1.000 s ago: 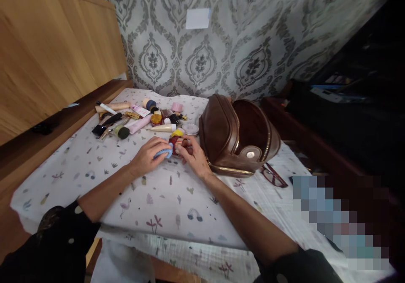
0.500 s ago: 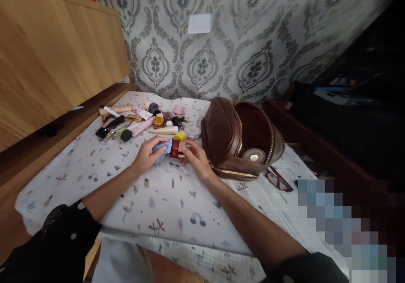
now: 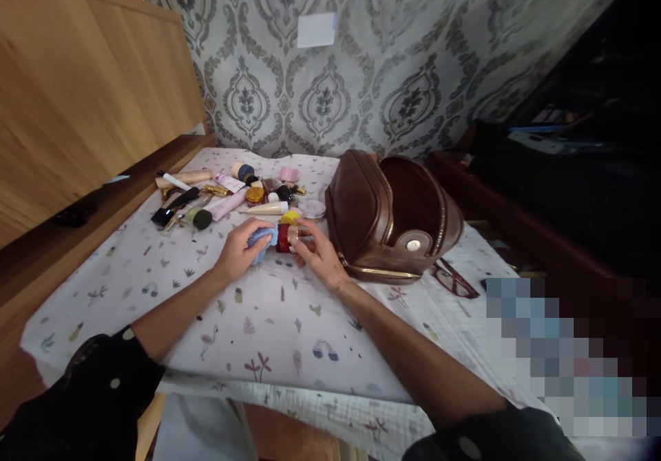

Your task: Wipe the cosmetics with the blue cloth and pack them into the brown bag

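Observation:
My left hand [image 3: 242,249] is closed around a bunched light-blue cloth [image 3: 262,241]. The cloth presses against a small dark-red jar [image 3: 284,238] with a pale gold end. Fingers of my right hand [image 3: 319,254] grip the jar by that end, on its right side. Both hands are above the patterned white cloth [image 3: 268,337], just in front of the scattered cosmetics. A yellow round item [image 3: 290,218] lies right behind the red jar. Close to my right hand stands a brown leather bag [image 3: 356,213], its top unzipped and gaping.
Behind my hands lie several cosmetics, among them a cream tube [image 3: 266,208], an amber jar [image 3: 255,195], a pink tube [image 3: 227,204] and a round compact [image 3: 312,208]. Glasses [image 3: 454,280] rest right of the bag. A wooden cabinet [image 3: 98,69] borders the left.
My right fingers have shifted around the red jar, and its pale gold end now shows more. The view has moved slightly. My left hand keeps the blue cloth against the jar.

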The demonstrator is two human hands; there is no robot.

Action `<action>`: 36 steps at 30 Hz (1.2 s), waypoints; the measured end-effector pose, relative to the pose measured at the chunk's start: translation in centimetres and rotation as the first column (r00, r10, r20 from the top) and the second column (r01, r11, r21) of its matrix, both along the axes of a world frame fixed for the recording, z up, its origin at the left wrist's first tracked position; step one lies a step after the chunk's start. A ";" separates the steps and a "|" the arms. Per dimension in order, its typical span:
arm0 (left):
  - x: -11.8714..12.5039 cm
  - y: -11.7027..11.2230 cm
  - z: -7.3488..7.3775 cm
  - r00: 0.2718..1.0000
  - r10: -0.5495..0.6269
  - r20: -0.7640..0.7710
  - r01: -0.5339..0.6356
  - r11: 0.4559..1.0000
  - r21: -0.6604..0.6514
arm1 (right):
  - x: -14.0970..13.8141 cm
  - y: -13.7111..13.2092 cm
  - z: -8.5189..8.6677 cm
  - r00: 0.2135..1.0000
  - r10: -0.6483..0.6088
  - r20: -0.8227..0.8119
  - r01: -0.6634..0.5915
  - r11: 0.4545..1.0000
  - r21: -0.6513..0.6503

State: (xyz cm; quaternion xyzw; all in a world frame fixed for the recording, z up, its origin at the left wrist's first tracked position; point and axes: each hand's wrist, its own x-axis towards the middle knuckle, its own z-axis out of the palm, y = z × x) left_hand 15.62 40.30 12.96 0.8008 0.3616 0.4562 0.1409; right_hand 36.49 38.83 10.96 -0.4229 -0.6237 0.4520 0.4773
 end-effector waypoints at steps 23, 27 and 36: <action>0.4 -0.7 -0.1 0.985 -0.073 -0.158 0.110 0.963 0.245 | 0.0 0.2 0.0 0.996 -0.089 0.008 0.090 0.992 -0.083; 0.3 -0.5 -0.1 0.994 -0.078 -0.082 0.089 0.987 0.137 | -0.1 0.3 -0.2 0.997 -0.065 -0.039 0.062 0.996 -0.058; 0.4 -0.5 0.0 0.999 -0.025 -0.023 0.025 1.000 0.007 | -0.3 0.0 0.3 0.995 -0.102 0.001 0.101 0.989 -0.105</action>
